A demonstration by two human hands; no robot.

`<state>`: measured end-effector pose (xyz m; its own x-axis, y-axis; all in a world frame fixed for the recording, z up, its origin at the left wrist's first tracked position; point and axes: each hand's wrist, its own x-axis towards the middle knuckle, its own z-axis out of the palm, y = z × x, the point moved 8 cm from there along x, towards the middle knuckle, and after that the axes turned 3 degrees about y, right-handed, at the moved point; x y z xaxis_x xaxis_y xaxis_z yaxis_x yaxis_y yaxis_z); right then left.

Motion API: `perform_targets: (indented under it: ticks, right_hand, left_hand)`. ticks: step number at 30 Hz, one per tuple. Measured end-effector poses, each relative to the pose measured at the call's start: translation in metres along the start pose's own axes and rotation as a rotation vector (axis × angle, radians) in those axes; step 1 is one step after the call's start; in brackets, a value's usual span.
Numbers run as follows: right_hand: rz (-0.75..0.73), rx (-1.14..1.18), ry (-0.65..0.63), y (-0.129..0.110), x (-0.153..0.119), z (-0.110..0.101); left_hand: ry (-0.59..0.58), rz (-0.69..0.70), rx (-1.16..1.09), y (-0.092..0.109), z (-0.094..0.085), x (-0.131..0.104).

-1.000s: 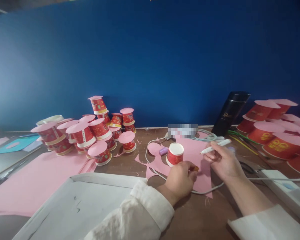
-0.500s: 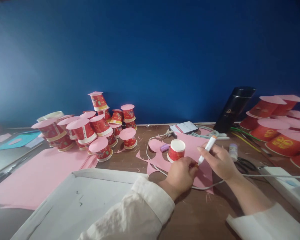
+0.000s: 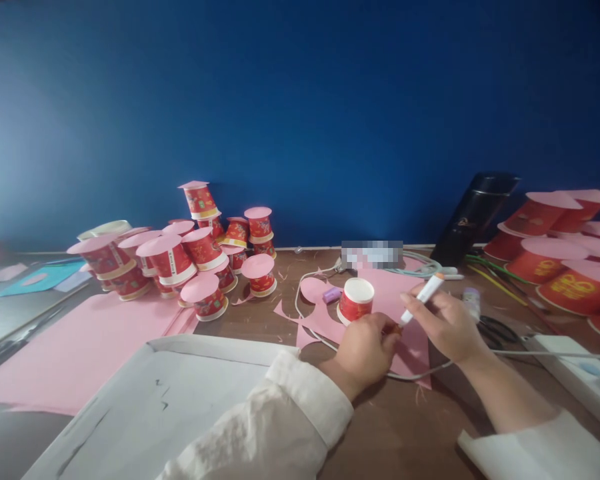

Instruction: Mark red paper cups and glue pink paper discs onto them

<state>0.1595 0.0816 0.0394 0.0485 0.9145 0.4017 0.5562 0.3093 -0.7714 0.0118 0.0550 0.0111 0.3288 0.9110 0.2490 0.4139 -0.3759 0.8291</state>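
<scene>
My right hand (image 3: pixel 447 327) is closed around a white marker (image 3: pixel 423 299) with an orange upper end, held slanting with its lower end toward my left hand. My left hand (image 3: pixel 367 350) is pinched on a small orange-brown marker cap (image 3: pixel 399 329), mostly hidden by its fingers, at the marker's lower end. Whether cap and marker still touch is hard to make out. Just behind my left hand a red paper cup (image 3: pixel 356 310) stands upside down with its pale base up. Under both hands lies a pink paper sheet (image 3: pixel 413 360) with rounded cutouts.
Red cups topped with pink paper discs (image 3: pixel 165 260) are stacked at left, and more red cups (image 3: pixel 573 287) at right. A black flask (image 3: pixel 475 217) leans near the blue wall. A white cable (image 3: pixel 305 273), a purple cap (image 3: pixel 332 295), scissors (image 3: pixel 497 330) and a white box lid (image 3: pixel 205 393) lie around.
The whole view has shifted slightly, so things appear a little further right. Both hands keep their grips on the marker and cap, with little visible movement.
</scene>
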Motion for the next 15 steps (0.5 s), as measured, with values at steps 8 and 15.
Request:
perform_targets:
  ticks: [8,15]
  right_hand:
    - [0.018,-0.055,-0.218,-0.007,0.003,0.012]
    - [0.109,0.035,-0.425,-0.003,0.001,0.009]
  left_hand:
    - [-0.019,-0.040,0.035,-0.003,0.001,-0.001]
    - [0.032,-0.080,-0.029,-0.012,0.004,-0.002]
